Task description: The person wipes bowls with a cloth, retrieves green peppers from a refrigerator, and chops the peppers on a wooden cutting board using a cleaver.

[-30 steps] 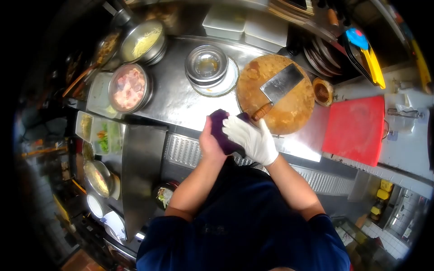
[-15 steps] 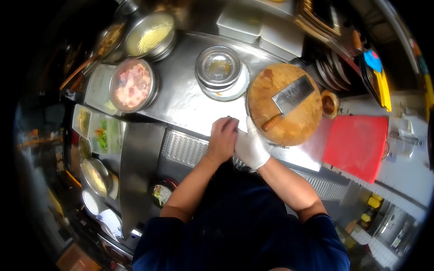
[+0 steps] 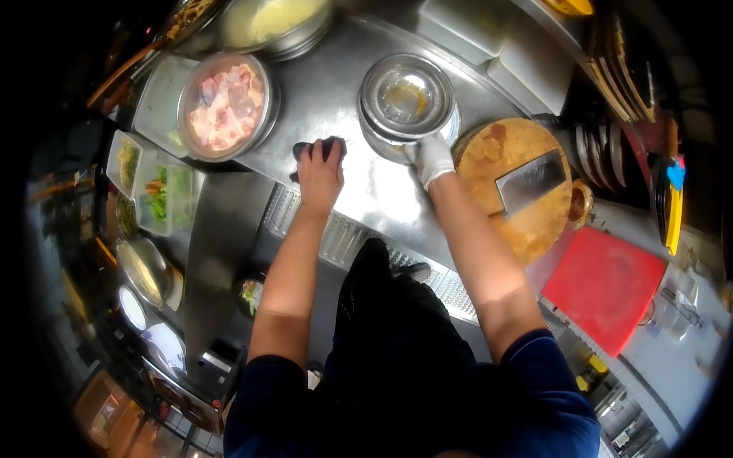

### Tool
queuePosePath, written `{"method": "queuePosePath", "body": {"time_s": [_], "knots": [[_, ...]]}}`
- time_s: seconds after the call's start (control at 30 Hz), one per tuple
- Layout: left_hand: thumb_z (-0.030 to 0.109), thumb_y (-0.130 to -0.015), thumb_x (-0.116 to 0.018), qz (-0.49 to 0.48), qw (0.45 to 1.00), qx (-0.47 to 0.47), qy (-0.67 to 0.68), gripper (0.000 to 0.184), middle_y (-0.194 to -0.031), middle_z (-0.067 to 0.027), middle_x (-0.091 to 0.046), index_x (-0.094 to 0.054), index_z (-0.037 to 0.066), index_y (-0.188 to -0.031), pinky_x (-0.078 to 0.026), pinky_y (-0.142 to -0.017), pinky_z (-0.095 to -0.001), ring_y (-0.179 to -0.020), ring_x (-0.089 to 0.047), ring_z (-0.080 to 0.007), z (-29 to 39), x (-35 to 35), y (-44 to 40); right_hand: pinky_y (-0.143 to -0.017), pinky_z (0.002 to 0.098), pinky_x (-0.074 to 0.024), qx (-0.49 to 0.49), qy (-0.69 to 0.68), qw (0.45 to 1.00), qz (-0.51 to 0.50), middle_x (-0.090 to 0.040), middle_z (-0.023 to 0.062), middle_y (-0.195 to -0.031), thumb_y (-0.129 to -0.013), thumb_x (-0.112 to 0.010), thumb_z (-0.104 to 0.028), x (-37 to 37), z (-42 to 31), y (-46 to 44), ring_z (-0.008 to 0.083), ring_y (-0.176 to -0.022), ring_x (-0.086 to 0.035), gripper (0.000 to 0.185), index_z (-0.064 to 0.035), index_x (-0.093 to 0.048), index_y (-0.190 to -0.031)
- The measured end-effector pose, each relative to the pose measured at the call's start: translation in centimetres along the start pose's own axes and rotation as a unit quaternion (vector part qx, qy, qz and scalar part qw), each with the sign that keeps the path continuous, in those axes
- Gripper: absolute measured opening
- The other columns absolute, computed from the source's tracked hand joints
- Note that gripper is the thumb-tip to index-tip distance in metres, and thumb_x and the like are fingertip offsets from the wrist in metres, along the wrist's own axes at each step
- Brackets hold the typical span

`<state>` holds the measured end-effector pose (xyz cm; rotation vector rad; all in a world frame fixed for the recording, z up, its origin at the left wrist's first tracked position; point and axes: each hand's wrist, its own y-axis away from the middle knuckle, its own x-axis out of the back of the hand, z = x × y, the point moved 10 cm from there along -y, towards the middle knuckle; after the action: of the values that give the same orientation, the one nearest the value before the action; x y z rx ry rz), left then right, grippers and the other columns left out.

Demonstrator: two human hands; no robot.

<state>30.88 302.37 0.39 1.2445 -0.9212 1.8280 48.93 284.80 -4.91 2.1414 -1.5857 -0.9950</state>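
My bare left hand (image 3: 319, 175) lies palm down on the steel counter, its fingers over a crumpled black cloth (image 3: 336, 146). Over on the right, my right hand (image 3: 433, 158) wears a white glove and grips the near edge of a shiny steel bowl (image 3: 370, 90). A little yellowish residue shows in the bottom of that bowl. Beneath it are another metal dish and a pale plate (image 3: 456, 126), partly covered. Just right of the gloved hand is a round wooden chopping board (image 3: 477, 153) with a cleaver (image 3: 532, 183) on it; my forearm hides the cleaver's handle.
A bowl of raw meat (image 3: 227, 107) stands at the left, with a bowl of pale shreds (image 3: 279, 21) behind it. Clear tubs of vegetables (image 3: 158, 195) sit farther left. A red cutting board (image 3: 603, 288) lies at the right. White containers (image 3: 466, 29) line the back.
My hands were together by the counter's front edge and have parted. The left moved left onto the counter with the black cloth; the gloved right reached forward to the steel bowl. The view shifted.
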Motion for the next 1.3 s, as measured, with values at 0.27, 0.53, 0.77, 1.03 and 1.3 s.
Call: {"method": "queuePosePath", "body": {"time_s": [0.27, 0.53, 0.77, 1.03, 1.3], "knots": [[0.005, -0.090, -0.070, 0.093, 0.979, 0.025, 0.178, 0.052, -0.138, -0.0248, -0.057, -0.063, 0.008, -0.142, -0.050, -0.105, -0.0504, -0.124, -0.055, -0.0427, 4.4, 5.3, -6.1, -0.066, 0.0249, -0.0561, 0.035, 0.022, 0.998, 0.050, -0.067, 0.0025, -0.093, -0.101, -0.064, -0.007, 0.6, -7.9, 1.6, 0.0128, -0.080, -0.063, 0.007, -0.0081, -0.068, -0.106], [0.074, -0.085, -0.067, -0.221, 0.947, -0.230, 0.033, 0.091, -0.174, -0.0205, -0.019, -0.042, 0.032, -0.162, 0.000, -0.124, -0.0725, -0.160, -0.007, -0.0514, 17.1, -7.3, -10.2, -0.067, 0.0241, -0.0579, 0.112, 0.029, 0.992, 0.049, -0.069, 0.0040, -0.102, -0.105, -0.057, -0.006, 3.1, -18.5, 6.5, 0.0127, -0.083, -0.065, 0.015, -0.0050, -0.068, -0.115], [0.070, -0.092, -0.061, -0.196, 0.938, -0.285, -0.038, 0.087, -0.166, -0.0243, -0.035, -0.043, 0.021, -0.161, -0.024, -0.121, -0.0645, -0.151, -0.028, -0.0530, 18.1, -8.3, -11.2, -0.066, 0.0248, -0.0607, 0.104, -0.027, 0.991, 0.083, -0.071, 0.0046, -0.102, -0.107, -0.050, -0.004, 7.4, -18.4, 8.6, 0.0119, -0.078, -0.067, 0.023, -0.0074, -0.067, -0.122], [0.051, -0.101, -0.059, -0.186, 0.907, -0.361, -0.108, 0.075, -0.164, -0.0258, -0.037, -0.040, 0.011, -0.162, -0.034, -0.115, -0.0637, -0.145, -0.037, -0.0524, 16.8, -6.2, -3.6, -0.063, 0.0259, -0.0559, 0.099, -0.030, 0.990, 0.093, -0.068, 0.0023, -0.089, -0.104, -0.054, -0.002, 8.9, -17.7, 10.1, 0.0106, -0.073, -0.062, 0.015, -0.0082, -0.067, -0.110], [0.034, -0.098, -0.064, -0.060, 0.897, -0.435, -0.049, 0.032, -0.092, -0.0080, -0.066, -0.070, 0.008, -0.116, -0.055, -0.072, -0.0397, -0.094, -0.066, -0.0277, 16.6, -6.4, -3.9, -0.067, 0.0251, -0.0570, 0.096, -0.019, 0.992, 0.080, -0.070, 0.0039, -0.100, -0.106, -0.051, -0.004, 8.4, -17.2, 10.0, 0.0126, -0.079, -0.065, 0.018, -0.0089, -0.068, -0.112]]}}
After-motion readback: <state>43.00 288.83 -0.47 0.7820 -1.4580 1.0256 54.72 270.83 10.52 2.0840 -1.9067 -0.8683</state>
